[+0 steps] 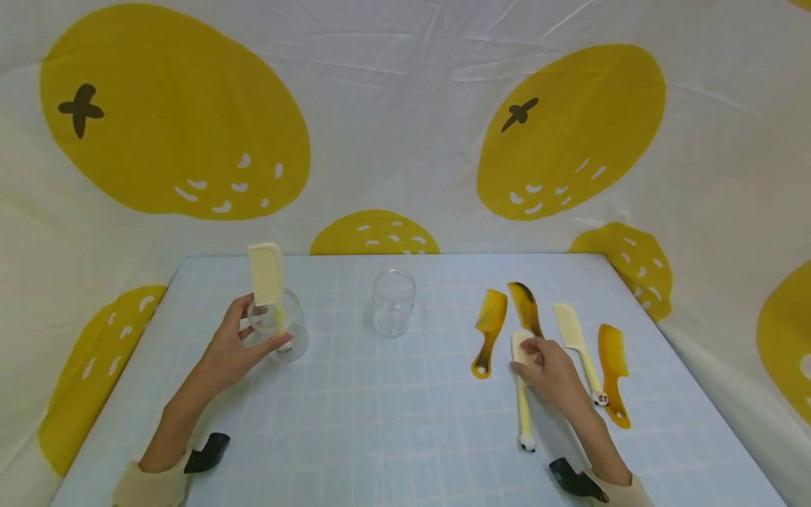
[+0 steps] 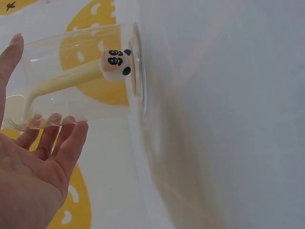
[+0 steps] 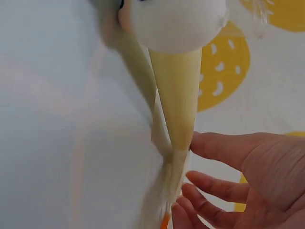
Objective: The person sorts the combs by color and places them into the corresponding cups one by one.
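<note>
On the left, my left hand [image 1: 234, 352] grips a clear glass cup [image 1: 296, 310], thumb on one side and fingers on the other. A cream comb [image 1: 267, 274] stands in that cup, teeth up; its panda-head handle end [image 2: 116, 65] shows near the cup's base in the left wrist view. At the right, my right hand [image 1: 550, 370] pinches the head of a second cream comb [image 1: 523, 408], whose yellow handle points towards me. The right wrist view shows thumb and fingers [image 3: 217, 186] at this comb [image 3: 176, 95], its round white end close to the camera.
Another clear glass cup [image 1: 393, 303] stands mid-table. Around my right hand lie an amber comb [image 1: 491, 317], a dark-and-amber comb [image 1: 524, 306], a cream panda comb [image 1: 573, 334] and another amber comb [image 1: 612, 359]. A fruit-print sheet [image 1: 393, 141] hangs behind the table.
</note>
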Demonstrator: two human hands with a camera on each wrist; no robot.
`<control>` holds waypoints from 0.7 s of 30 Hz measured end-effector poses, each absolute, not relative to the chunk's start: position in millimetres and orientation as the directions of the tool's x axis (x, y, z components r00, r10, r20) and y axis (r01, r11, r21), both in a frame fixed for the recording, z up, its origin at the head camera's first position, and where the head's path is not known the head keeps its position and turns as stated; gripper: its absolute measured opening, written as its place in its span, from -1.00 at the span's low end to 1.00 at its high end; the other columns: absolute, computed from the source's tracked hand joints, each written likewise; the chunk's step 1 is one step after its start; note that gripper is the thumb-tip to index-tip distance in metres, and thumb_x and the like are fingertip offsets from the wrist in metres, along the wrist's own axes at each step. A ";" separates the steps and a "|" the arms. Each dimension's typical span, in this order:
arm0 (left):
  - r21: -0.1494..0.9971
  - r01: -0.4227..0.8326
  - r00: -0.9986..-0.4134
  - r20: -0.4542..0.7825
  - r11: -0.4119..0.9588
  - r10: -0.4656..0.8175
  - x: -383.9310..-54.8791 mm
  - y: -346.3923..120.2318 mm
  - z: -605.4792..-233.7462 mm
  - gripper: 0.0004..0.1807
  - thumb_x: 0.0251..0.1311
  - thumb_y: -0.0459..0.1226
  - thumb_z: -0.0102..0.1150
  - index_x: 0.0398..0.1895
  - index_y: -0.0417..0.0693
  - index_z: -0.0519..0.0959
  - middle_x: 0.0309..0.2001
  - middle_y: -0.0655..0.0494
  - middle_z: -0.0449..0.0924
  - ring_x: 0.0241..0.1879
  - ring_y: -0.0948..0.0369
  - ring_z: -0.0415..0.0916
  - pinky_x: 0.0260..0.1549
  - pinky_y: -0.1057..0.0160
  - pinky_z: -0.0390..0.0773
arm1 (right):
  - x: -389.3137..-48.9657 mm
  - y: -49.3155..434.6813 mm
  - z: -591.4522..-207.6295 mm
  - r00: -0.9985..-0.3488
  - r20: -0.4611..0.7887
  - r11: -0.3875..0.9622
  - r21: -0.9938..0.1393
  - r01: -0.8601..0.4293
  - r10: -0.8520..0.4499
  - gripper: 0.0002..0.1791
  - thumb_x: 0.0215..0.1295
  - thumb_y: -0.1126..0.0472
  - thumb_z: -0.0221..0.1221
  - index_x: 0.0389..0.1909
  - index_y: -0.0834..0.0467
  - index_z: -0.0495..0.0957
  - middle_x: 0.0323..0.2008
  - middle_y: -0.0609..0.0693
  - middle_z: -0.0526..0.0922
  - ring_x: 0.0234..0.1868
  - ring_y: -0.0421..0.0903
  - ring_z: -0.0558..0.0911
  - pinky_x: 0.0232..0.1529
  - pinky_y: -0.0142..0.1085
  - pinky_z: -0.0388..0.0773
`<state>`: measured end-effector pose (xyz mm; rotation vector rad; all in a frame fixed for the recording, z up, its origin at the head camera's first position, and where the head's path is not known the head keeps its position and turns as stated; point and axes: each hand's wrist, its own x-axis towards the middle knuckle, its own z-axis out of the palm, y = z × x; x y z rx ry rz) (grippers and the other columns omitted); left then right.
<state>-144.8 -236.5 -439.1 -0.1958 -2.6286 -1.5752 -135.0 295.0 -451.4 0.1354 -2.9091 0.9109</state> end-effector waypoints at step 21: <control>0.863 0.143 -0.990 0.128 0.484 0.063 -145.1 -235.9 -436.7 0.02 0.26 -0.13 0.45 0.54 -0.31 -0.02 0.39 -0.30 0.17 0.37 -0.23 0.18 0.30 -0.42 0.24 | -130.4 283.6 -440.6 -1.000 -0.003 0.888 -0.460 0.008 0.008 -0.50 0.21 0.17 0.44 0.06 0.34 0.53 -0.14 0.24 0.56 -0.24 0.06 0.54 -0.25 -0.13 0.54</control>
